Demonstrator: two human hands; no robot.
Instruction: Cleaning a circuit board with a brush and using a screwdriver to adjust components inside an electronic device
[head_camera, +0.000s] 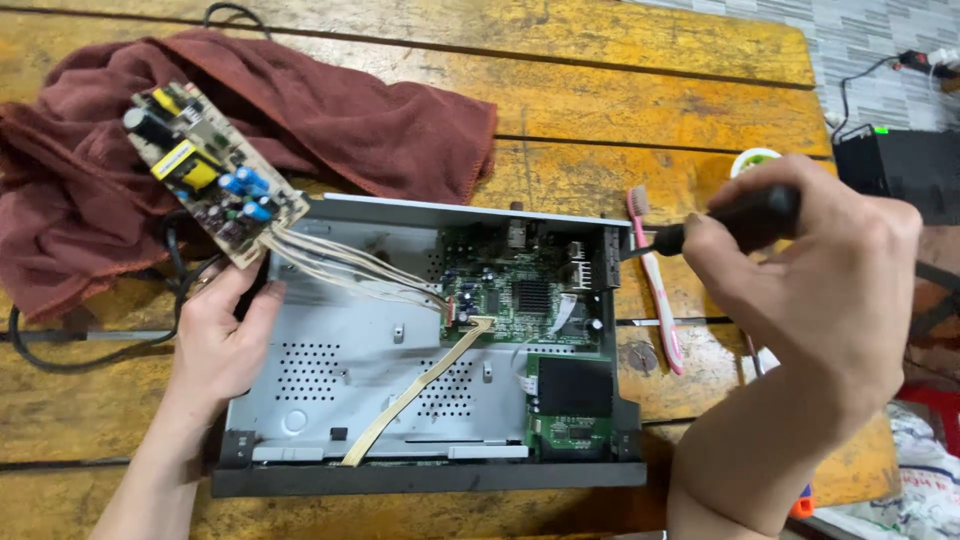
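An opened grey metal device case (340, 370) lies on the wooden table. A green main circuit board (520, 295) sits inside at the right, with a smaller green board (570, 425) below it. My left hand (215, 340) grips the case's left edge. A tan power board (210, 170) with blue and yellow parts rests tilted above that hand, joined to the main board by white wires (350, 265). A flat beige ribbon cable (420, 385) runs across the case floor. My right hand (810, 280) holds a black-handled screwdriver (740, 220), its tip at the case's right wall.
A dark red cloth (300, 120) is bunched at the back left. A pink toothbrush (655, 285) lies right of the case. A black box (900, 170) with a green light stands at the far right. A black cable (60, 345) loops at the left edge.
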